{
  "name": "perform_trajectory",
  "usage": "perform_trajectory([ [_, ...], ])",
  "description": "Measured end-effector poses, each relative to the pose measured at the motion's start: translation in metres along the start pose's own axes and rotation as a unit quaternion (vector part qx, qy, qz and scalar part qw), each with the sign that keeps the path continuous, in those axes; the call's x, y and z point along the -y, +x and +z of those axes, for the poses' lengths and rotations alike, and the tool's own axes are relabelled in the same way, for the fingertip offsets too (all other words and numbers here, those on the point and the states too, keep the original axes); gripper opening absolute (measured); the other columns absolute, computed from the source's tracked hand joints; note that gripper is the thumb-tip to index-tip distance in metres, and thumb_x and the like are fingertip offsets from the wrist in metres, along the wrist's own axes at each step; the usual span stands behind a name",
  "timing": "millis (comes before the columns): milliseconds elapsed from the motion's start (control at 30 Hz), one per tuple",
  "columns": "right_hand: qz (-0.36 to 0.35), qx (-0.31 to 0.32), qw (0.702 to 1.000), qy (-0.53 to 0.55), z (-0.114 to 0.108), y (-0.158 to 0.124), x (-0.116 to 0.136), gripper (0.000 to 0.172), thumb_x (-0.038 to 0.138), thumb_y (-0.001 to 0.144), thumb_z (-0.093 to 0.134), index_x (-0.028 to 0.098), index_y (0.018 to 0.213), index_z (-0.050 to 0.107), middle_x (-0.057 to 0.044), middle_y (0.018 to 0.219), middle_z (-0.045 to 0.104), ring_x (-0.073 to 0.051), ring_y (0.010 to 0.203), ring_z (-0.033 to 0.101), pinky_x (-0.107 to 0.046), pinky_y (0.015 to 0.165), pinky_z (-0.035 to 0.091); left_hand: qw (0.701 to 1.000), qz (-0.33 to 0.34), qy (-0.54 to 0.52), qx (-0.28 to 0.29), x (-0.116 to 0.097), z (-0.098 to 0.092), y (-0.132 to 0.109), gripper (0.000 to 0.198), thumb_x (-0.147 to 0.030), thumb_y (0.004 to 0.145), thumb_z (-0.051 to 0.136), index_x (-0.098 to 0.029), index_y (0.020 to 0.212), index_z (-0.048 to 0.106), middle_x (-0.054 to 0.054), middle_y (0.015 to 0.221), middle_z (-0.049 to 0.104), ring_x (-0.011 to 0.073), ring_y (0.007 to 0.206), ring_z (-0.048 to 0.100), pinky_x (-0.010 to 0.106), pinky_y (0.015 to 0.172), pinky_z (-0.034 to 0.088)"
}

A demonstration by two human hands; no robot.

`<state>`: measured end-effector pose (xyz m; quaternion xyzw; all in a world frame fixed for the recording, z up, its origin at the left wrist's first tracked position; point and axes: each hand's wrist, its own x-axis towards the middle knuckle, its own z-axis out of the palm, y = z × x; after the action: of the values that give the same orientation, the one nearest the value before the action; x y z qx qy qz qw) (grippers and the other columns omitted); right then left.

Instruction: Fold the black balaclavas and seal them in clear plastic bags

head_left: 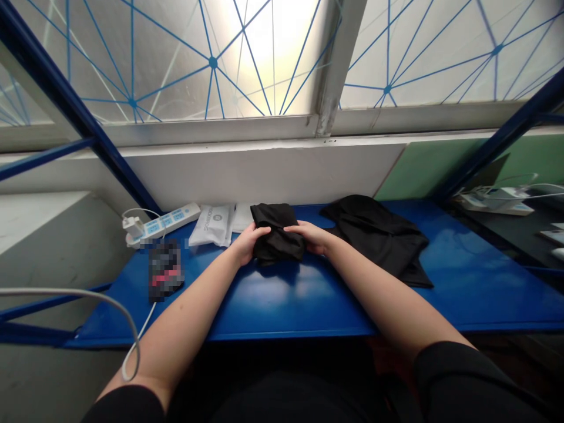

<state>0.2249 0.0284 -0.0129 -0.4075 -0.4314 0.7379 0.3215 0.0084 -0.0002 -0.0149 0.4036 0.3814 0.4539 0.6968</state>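
Observation:
Between my two hands is a folded bundle of black cloth (278, 235), held just above or resting on the blue table; I cannot tell which. My left hand (247, 242) grips its left edge, thumb on top and fingers hidden beneath. On the right side my right hand (312, 236) pinches the cloth the same way, thumb pointing inward. To the right, partly behind my right forearm, a second piece of black cloth (379, 235) lies loosely spread. Pale plastic packets lie behind my left hand, the nearest a printed white packet (214, 224).
The blue table (291, 311) runs beneath a wall and patterned window. At the left are a power strip (170, 222) with a plugged-in charger and a blurred-out phone-like object (165, 270) on a white cable. Blue metal posts (106, 147) slant at both sides.

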Motion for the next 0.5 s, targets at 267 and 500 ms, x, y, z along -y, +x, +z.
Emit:
perform_trajectory([
  [267,-0.138,0.018,0.99,0.037,0.003,0.004,-0.01,0.069,0.015,0.069,0.075,0.034,0.131,0.054,0.002,0.1,0.074,-0.015,0.07,0.069,-0.027,0.063,0.06,0.996,0.075,0.0,-0.038,0.004,-0.007,0.01,0.068,-0.019,0.057,0.086,-0.021,0.119,0.059,0.005,0.1,0.073,0.0245,0.093,0.071,0.037,0.085,0.056],
  [500,-0.213,0.0,0.977,-0.004,0.011,-0.001,-0.007,0.024,0.027,0.066,0.079,0.022,0.078,0.059,-0.005,0.12,0.071,-0.025,0.101,0.068,-0.04,0.087,0.056,0.998,0.041,-0.003,0.038,-0.016,-0.014,-0.003,0.039,-0.028,0.068,0.076,-0.02,0.105,0.067,0.007,0.112,0.071,0.0223,0.089,0.07,0.033,0.077,0.055],
])
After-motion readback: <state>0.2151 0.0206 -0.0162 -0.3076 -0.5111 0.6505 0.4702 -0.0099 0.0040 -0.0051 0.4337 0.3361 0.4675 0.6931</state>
